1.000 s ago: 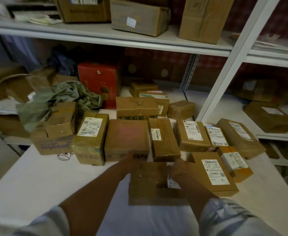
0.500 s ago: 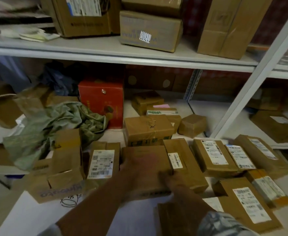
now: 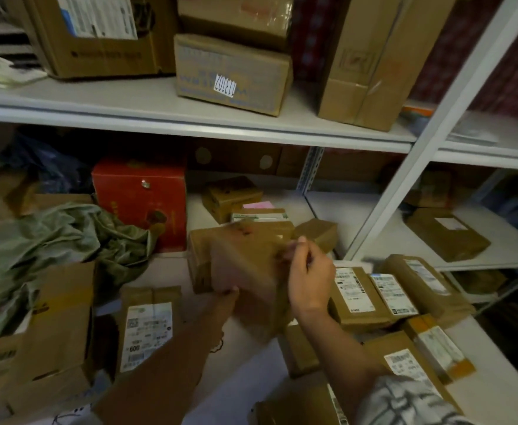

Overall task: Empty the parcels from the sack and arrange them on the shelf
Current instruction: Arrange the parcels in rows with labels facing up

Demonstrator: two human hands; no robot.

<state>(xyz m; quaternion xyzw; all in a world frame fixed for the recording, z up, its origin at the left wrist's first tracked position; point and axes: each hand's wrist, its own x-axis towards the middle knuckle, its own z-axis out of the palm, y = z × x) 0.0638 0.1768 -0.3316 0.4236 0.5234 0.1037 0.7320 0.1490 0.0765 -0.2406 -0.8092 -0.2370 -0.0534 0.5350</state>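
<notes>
Held parcel (image 3: 245, 271): brown taped box, lifted and tilted off the white table (image 3: 245, 391), mid-frame, in front of the lower shelf (image 3: 337, 207). It sits just in front of another taped parcel (image 3: 199, 256) that rests at the shelf's front edge; can't tell if the two touch

Left hand (image 3: 225, 299): under the near-left bottom corner, fingertips curled onto the edge, gripping from below. Right hand (image 3: 308, 279): on the right side of the box, thumb and fingers pinching near the top right corner. Both hands hold this one box

Step, as I read it: the arranging phase. The green sack (image 3: 55, 240) lies crumpled and slack at left on the shelf, looks emptied or close to it. Parcels are spread over the table: labelled parcel (image 3: 149, 332) to the left, a row of labelled parcels (image 3: 374, 296) to the right, more at the near edge

Next move probably: carry the box forward and set it flat on the lower shelf. Free space looks to be right of the red box (image 3: 139, 200) and around the small parcels (image 3: 231, 196) at the back. Needs levelling before set-down, and clearance under the upper shelf (image 3: 190, 118)

Risk: the grip is on corners only, box could rotate or slip while tilted

Image is motion-blurred, labels unreadable
</notes>
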